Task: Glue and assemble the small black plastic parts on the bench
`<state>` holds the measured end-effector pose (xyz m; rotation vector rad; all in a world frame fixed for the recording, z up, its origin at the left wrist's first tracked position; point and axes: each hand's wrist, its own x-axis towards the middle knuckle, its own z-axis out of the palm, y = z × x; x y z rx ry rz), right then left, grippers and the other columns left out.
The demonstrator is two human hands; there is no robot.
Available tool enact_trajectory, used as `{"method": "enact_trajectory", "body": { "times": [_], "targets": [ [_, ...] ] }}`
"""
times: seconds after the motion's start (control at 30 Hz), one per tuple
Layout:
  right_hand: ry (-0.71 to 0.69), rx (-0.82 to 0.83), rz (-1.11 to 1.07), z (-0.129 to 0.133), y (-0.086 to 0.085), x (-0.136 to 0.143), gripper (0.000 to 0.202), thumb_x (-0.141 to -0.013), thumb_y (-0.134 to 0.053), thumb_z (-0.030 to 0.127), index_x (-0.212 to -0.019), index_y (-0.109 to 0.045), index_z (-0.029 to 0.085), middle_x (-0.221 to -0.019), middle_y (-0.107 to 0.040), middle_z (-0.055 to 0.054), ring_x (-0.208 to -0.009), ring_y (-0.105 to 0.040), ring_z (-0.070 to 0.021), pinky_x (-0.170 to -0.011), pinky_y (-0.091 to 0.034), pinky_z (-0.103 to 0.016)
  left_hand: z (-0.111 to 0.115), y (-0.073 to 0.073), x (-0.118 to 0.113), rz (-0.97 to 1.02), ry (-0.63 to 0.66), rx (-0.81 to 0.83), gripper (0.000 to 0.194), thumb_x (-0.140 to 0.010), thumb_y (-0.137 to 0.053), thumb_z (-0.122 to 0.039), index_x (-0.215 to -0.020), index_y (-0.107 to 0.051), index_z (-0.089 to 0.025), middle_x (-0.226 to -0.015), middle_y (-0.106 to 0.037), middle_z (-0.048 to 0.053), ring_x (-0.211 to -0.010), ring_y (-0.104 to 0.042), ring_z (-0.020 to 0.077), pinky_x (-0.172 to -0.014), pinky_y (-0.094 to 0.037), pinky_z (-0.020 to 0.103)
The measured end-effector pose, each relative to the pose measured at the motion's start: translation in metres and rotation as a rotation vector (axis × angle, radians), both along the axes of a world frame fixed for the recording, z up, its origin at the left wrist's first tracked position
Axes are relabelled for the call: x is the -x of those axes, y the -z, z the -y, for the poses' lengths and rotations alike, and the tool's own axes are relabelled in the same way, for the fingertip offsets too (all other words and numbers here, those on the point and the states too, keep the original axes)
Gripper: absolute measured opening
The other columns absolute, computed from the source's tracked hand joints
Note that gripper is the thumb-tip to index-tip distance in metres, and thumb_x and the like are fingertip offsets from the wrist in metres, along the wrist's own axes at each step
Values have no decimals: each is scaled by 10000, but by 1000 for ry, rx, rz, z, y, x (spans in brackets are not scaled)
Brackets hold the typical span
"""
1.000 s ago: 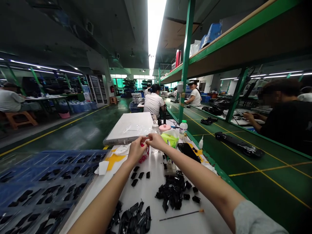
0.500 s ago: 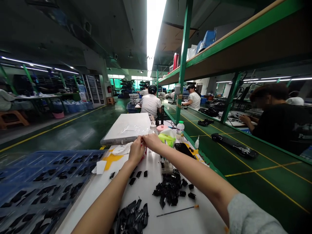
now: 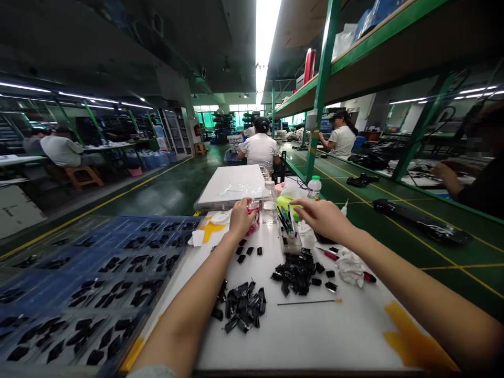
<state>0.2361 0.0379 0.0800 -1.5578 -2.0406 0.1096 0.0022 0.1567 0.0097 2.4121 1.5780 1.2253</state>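
While the left hand [image 3: 241, 218] is curled at the red-and-white can [image 3: 254, 219], I cannot tell if its fingers grip something. The right hand [image 3: 325, 218] is loosely open, its fingers near the upright thin tools [image 3: 289, 220]; whether they touch is not clear. Between the forearms, the white table [image 3: 307, 341] stretches to its near edge; its right side borders the green conveyor [image 3: 417, 236]. On this surface, nearer than the hands, lie two heaps of small black plastic pieces [image 3: 297, 273] and one thin black rod [image 3: 309, 302] with orange end. The clear plastic bottle [image 3: 270, 207] stands between the hands, and crumpled white tissue [image 3: 352, 268] lies below the right forearm's wrist side. The clear holder [image 3: 292, 245] contains the tools, and the blue compartment tray [image 3: 71, 268], left of the left forearm, contains more black pieces.
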Motion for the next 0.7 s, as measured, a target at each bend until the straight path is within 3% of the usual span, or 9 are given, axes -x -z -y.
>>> {"method": "enact_trajectory", "body": {
  "times": [0.2,0.33,0.43,0.5,0.6,0.63,0.7],
  "targets": [
    [27,49,-219,50,13,-33,303,-960,-470,363,-1146,-643,197,-757,-708,-19,-617,-661,-159,-624,-534,-310,13,-5,6,22,10,-12,318,-925,-599,-310,-1205,-579,-160,-1243,-589,102,-1104,-588,262,-927,-495,490],
    [38,56,-383,60,31,-48,345,-945,-459,425,-1083,-665,186,-765,-717,-46,-662,-684,-183,-608,-544,-295,30,-8,15,78,4,-7,331,-920,-606,-312,-1212,-574,-159,-1262,-578,105,-1143,-566,276,-956,-469,513],
    [40,31,-468,62,34,-52,368,-934,-474,448,-1022,-662,145,-734,-704,-69,-604,-660,-179,-575,-545,-301,61,-19,23,133,21,22,354,-916,-600,-324,-1223,-559,-154,-1260,-580,115,-1158,-560,283,-964,-465,514],
    [16,-4,-508,71,23,-45,365,-942,-462,442,-1003,-655,138,-731,-697,-76,-597,-650,-175,-563,-544,-293,91,-33,31,144,78,53,377,-905,-585,-361,-1231,-551,-173,-1259,-593,119,-1165,-565,281,-959,-491,470],
    [-120,-70,-502,104,-10,-18,271,-954,-477,384,-1061,-661,216,-796,-705,-34,-682,-664,-154,-618,-544,-256,144,-50,48,126,168,85,419,-886,-567,-448,-1262,-543,-264,-1333,-571,76,-1193,-564,290,-1010,-476,478],
    [-227,-94,-464,119,-22,-7,215,-938,-520,347,-1071,-668,266,-791,-709,-1,-675,-661,-136,-641,-543,-239,160,-51,55,113,188,87,412,-876,-571,-461,-1250,-554,-291,-1353,-562,59,-1221,-547,306,-1033,-457,506],
    [-592,-232,-326,150,-40,13,195,-933,-533,318,-1072,-669,306,-748,-708,21,-605,-642,-119,-587,-529,-208,183,-40,72,34,156,69,394,-890,-530,-462,-1270,-538,-359,-1356,-572,15,-1263,-524,328,-1062,-424,567]
  ]
}}
